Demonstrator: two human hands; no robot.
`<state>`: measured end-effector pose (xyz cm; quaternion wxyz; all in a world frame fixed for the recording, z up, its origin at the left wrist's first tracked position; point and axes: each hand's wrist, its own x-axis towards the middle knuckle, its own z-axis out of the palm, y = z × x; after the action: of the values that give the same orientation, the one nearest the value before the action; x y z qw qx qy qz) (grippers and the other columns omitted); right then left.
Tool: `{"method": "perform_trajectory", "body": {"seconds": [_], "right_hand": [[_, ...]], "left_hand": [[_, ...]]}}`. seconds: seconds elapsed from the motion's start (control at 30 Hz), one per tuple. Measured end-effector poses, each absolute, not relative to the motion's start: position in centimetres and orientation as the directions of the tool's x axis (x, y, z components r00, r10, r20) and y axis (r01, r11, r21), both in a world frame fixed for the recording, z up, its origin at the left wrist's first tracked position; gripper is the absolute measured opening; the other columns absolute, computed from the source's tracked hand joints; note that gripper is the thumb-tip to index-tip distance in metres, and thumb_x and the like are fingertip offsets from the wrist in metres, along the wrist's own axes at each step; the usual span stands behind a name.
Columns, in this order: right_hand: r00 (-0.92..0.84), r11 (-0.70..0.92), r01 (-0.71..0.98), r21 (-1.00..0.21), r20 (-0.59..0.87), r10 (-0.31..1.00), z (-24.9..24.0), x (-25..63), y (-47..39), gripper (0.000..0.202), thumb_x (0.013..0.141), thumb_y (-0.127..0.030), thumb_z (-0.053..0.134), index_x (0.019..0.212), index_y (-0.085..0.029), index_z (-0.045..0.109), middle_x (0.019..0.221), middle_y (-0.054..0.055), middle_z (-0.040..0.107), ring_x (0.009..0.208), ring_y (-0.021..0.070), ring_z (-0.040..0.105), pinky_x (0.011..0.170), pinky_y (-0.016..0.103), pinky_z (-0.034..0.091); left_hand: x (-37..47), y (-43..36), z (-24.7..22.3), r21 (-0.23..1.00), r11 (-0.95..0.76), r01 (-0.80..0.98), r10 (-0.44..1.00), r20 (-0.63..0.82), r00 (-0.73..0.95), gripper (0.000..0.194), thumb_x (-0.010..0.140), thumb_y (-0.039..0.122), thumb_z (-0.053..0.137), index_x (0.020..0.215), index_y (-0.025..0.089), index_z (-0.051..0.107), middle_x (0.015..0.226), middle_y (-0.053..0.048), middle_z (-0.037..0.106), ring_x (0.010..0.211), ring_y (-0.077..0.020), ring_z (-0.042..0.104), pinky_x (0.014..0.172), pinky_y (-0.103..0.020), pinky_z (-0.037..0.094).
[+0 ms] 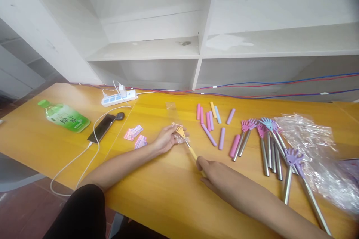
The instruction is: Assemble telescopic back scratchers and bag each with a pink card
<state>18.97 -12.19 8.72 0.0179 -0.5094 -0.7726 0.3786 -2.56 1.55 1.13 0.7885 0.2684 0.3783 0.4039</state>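
Observation:
My right hand [211, 171] is closed round the yellow handle of a back scratcher [192, 152], whose small yellow hand-shaped head points away to the left. My left hand [166, 140] grips a clear plastic bag [171, 110] by its near end, right at the scratcher's head. The bag lies stretched away on the table beyond my fingers. Whether the head is inside the bag mouth or only against it, I cannot tell. Right of my hands lie several coloured handle sleeves [221, 139] in pink, purple, blue and yellow. Beyond them are several metal back scratchers [263, 151] with pink, purple and blue heads.
Clear plastic bags [316, 149] are heaped at the right. Small printed cards [140, 142] lie left of my left hand. Farther left are a phone [102, 127] on a white cable, a green tea bottle [67, 116] and a power strip [119, 98]. White shelving [151, 50] backs the table.

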Motion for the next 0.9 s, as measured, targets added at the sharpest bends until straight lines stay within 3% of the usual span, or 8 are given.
{"method": "perform_trajectory", "body": {"seconds": [0.27, 0.5, 0.63, 0.8, 0.9], "right_hand": [[-0.477, 0.227, 0.787, -0.574, -0.333, 0.813, 8.8, 18.1, -12.1, 0.003, 0.100, -0.017, 0.047, 0.102, -0.020, 0.048, 0.095, 0.005, 0.066, 0.072, 0.0157, 0.058, 0.063, 0.026, 0.030], [-0.472, 0.204, 0.772, -0.601, -0.328, 0.818, 8.8, 17.6, -11.7, 0.006, 0.104, -0.024, 0.045, 0.105, -0.020, 0.049, 0.101, 0.006, 0.067, 0.079, 0.0183, 0.061, 0.067, 0.026, 0.034], [-0.455, 0.234, 0.796, -0.559, -0.296, 0.840, 8.2, 17.3, -11.0, 0.010, 0.104, -0.023, 0.045, 0.113, -0.019, 0.050, 0.107, 0.008, 0.068, 0.083, 0.0197, 0.063, 0.069, 0.026, 0.036], [-0.365, 0.223, 0.886, -0.406, -0.316, 0.876, 7.3, 16.9, -10.0, 0.010, 0.105, -0.026, 0.049, 0.110, -0.018, 0.051, 0.086, 0.006, 0.067, 0.069, 0.0198, 0.061, 0.060, 0.026, 0.027], [-0.349, 0.238, 0.876, -0.419, -0.210, 0.913, 6.5, 17.1, -9.5, 0.011, 0.105, -0.030, 0.050, 0.107, -0.019, 0.051, 0.085, 0.005, 0.067, 0.067, 0.0188, 0.061, 0.058, 0.026, 0.028]], "left_hand": [[-2.7, 1.3, 1.1, 0.700, 0.550, -0.456, 0.828, -0.384, 0.409, 0.017, 0.103, 0.024, 0.056, 0.105, 0.009, 0.064, 0.121, -0.025, 0.073, 0.101, -0.0304, 0.078, 0.094, -0.051, 0.061], [-2.5, 1.1, 1.1, 0.698, 0.558, -0.450, 0.821, -0.386, 0.421, 0.020, 0.106, 0.025, 0.050, 0.106, 0.009, 0.062, 0.123, -0.027, 0.072, 0.101, -0.0310, 0.078, 0.096, -0.054, 0.060], [-2.4, 0.8, 1.1, 0.699, 0.557, -0.449, 0.820, -0.378, 0.429, 0.021, 0.106, 0.023, 0.048, 0.103, 0.008, 0.061, 0.119, -0.027, 0.074, 0.099, -0.0304, 0.079, 0.099, -0.053, 0.058], [-2.5, 0.6, 1.0, 0.695, 0.567, -0.441, 0.810, -0.374, 0.452, 0.020, 0.105, 0.026, 0.052, 0.108, 0.009, 0.063, 0.115, -0.025, 0.076, 0.099, -0.0298, 0.079, 0.104, -0.055, 0.056], [-2.6, 0.5, 0.8, 0.704, 0.570, -0.423, 0.802, -0.366, 0.472, 0.022, 0.104, 0.029, 0.056, 0.106, 0.009, 0.064, 0.115, -0.025, 0.076, 0.100, -0.0299, 0.079, 0.103, -0.053, 0.056]]}}
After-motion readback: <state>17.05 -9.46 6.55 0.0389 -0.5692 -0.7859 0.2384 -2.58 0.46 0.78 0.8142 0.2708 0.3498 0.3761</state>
